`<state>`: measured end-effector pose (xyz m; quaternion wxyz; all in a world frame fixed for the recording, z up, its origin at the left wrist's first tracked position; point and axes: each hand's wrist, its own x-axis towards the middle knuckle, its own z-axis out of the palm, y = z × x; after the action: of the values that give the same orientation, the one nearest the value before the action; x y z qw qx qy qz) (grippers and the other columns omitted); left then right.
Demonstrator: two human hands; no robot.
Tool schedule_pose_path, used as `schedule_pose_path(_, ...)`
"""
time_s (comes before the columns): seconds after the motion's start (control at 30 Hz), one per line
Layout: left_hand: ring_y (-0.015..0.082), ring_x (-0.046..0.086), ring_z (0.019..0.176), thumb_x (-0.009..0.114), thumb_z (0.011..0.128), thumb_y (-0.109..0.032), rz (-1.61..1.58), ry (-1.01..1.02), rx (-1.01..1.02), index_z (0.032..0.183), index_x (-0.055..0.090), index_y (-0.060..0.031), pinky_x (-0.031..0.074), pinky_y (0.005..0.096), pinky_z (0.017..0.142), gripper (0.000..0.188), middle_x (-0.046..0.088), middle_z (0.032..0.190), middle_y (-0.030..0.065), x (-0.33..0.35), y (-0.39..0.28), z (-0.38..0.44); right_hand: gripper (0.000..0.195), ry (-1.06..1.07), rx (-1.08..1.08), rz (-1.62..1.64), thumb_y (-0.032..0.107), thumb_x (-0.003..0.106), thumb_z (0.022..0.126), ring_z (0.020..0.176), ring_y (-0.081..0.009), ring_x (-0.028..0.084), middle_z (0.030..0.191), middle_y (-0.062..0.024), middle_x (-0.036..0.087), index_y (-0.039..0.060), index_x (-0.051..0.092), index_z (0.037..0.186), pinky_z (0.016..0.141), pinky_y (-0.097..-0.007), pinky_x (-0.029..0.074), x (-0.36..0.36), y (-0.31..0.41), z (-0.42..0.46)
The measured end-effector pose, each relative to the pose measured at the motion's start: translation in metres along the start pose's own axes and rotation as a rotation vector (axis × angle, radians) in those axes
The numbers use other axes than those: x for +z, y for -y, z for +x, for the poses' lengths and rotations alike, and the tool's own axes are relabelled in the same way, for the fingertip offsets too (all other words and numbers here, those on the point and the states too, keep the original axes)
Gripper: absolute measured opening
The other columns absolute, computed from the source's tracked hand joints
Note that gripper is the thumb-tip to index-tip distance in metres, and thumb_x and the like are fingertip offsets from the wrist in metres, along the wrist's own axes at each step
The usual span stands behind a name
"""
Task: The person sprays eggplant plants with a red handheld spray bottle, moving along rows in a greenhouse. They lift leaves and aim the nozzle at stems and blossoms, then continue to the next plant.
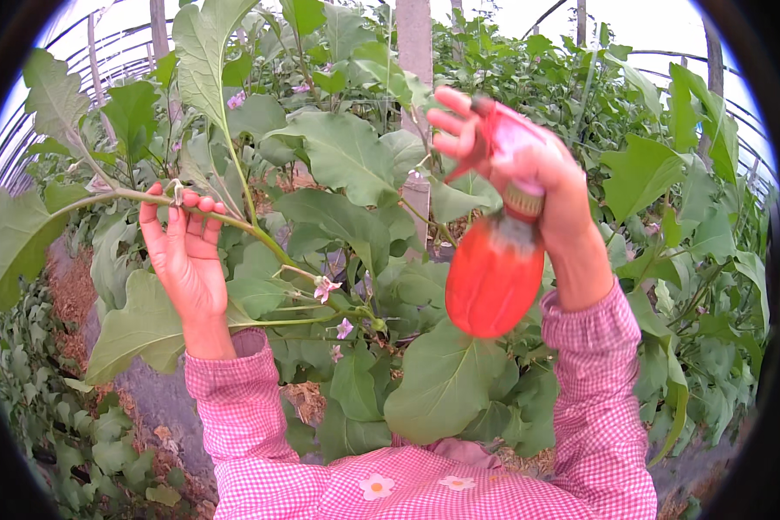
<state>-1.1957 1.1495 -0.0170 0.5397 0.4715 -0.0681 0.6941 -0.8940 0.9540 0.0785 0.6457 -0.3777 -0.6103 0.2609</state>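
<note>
On the left, my left hand (pixel 192 260) pinches a green eggplant stem (pixel 260 235) beside a small drooping bud or flower (pixel 178 192). Raised at the right, my right hand (pixel 526 156) holds a spray bottle with a red body (pixel 494 279) by its neck and pink trigger head. The bottle hangs below the palm, its dark nozzle pointing to the upper left, and several fingers are spread; motion blurs them. Pink-and-white eggplant flowers (pixel 325 288) hang on the plant between my hands. A broad eggplant leaf (pixel 445 383) lies below the bottle.
A pale upright post (pixel 416 65) stands behind the nearest plant. Leafy eggplant plants crowd both sides, with thin vertical strings among them. Ground with dark plastic film (pixel 169 403) and dry straw (pixel 71 312) shows at the lower left. Curved greenhouse ribs arch overhead.
</note>
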Motion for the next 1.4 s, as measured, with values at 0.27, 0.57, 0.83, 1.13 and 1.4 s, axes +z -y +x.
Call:
schedule_pose_path(0.27,0.0257,0.069,0.104,0.055,0.107,-0.01,0.001,0.032,-0.064,0.143,0.045,-0.0089,0.06,0.0414,0.095,0.038,0.067,0.115,0.0153,-0.016,0.006,0.008,0.057,0.149,0.151,0.242,0.006,0.058,0.084,0.104,-0.0237,0.068,0.114,-0.014,0.067,-0.0064,0.047,0.139,0.097,-0.0357,0.059,-0.003,-0.028,0.105)
schedule_pose_path(0.57,0.027,0.075,0.097,0.06,0.104,-0.009,0.145,0.093,-0.188,0.143,0.051,-0.0038,0.066,0.0372,0.082,0.04,0.07,0.116,0.0162,0.008,0.009,0.038,0.04,0.245,-0.047,0.001,0.011,0.058,0.083,0.107,-0.0264,0.062,0.123,-0.0193,0.063,-0.0088,0.06,0.118,0.101,-0.0337,0.05,0.047,0.022,0.091)
schedule_pose_path(0.83,0.0177,0.075,0.081,0.067,0.098,-0.003,0.239,0.021,-0.131,0.135,0.065,-0.0026,0.064,0.0283,0.067,0.036,0.071,0.103,0.0064,0.065,0.063,0.077,0.055,0.259,0.045,-0.088,0.024,0.062,0.074,0.139,-0.0374,0.05,0.146,-0.0231,0.049,-0.0106,0.061,0.118,0.12,-0.0482,0.038,0.045,0.059,0.046)
schedule_pose_path(1.13,0.0183,0.076,0.089,0.065,0.103,-0.032,0.225,0.774,-0.518,0.121,0.072,-0.0035,0.061,0.0299,0.077,0.035,0.076,0.105,0.0089,0.149,0.071,0.099,0.063,0.229,0.112,-0.184,0.02,0.06,0.069,0.139,-0.036,0.052,0.154,-0.0281,0.047,-0.0143,0.062,0.122,0.119,-0.046,0.04,0.062,0.088,0.068)
schedule_pose_path(1.4,0.024,0.071,0.107,0.057,0.105,-0.01,-0.079,0.837,-0.395,0.149,0.026,-0.0031,0.056,0.0381,0.095,0.055,0.07,0.119,0.0175,0.134,0.048,0.071,0.077,0.187,-0.167,-0.264,0.021,0.067,0.075,0.11,-0.0238,0.064,0.144,-0.0205,0.047,-0.0087,0.049,0.144,0.107,-0.0388,0.042,0.063,0.09,0.026)
